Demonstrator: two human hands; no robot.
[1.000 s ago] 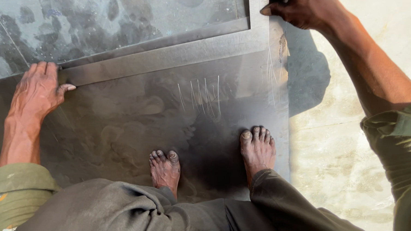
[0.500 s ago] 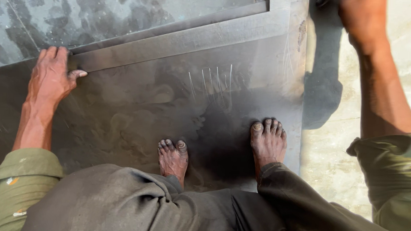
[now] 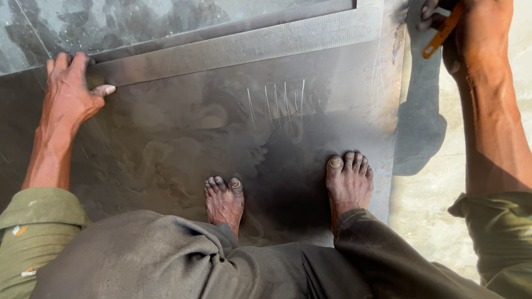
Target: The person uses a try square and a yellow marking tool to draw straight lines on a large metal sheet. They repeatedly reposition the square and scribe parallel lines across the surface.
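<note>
Long steel straightedge (image 3: 234,46), grey and flat, lying slantwise from nine o'clock up toward one o'clock across a dark metal sheet (image 3: 177,139), its left end pressed down. Small orange-handled tool (image 3: 441,33) at one o'clock, tilted, just past the sheet's right edge, partly hidden by fingers.
</note>
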